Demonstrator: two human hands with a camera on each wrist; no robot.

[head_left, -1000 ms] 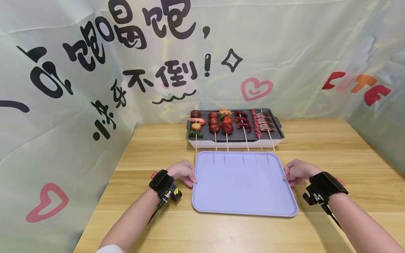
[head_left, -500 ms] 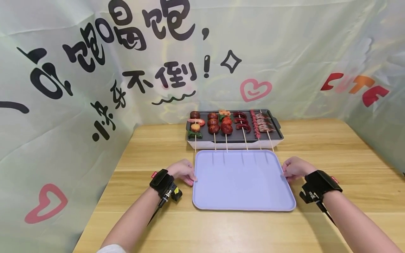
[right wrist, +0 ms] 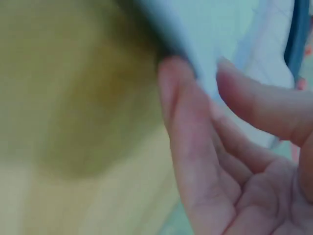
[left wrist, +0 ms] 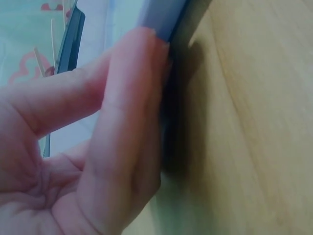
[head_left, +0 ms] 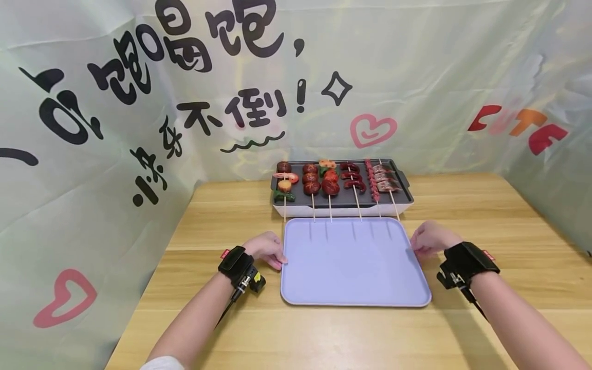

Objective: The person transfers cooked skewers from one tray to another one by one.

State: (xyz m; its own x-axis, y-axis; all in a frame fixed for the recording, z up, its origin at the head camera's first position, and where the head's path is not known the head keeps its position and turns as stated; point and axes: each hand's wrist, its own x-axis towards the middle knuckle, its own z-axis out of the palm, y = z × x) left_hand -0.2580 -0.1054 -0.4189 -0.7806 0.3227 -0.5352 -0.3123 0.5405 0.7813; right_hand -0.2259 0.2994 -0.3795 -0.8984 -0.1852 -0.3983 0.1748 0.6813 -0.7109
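A lilac rectangular tray [head_left: 353, 272] lies in front of the grill pan in the head view. My left hand [head_left: 266, 247] pinches its left rim; in the left wrist view the thumb and fingers [left wrist: 128, 112] meet at the tray's edge. At the right rim is my right hand [head_left: 432, 239]. The right wrist view shows its fingers [right wrist: 188, 127] fairly straight under the edge, with the thumb [right wrist: 259, 100] lifted apart from the tray. Behind the tray, several skewers of food [head_left: 330, 186] lie across the dark grill pan [head_left: 300, 202], their sticks jutting toward it.
The grill pan has a white base [head_left: 342, 211] and a handle at its right end. All of it stands on a wooden table [head_left: 222, 216]. A pale printed cloth [head_left: 430, 92] hangs behind the table and along both sides.
The tray's near edge has shifted forward toward the grill. My right hand has moved forward and slightly left, and its thumb has come off the tray's surface. My left hand is almost still.
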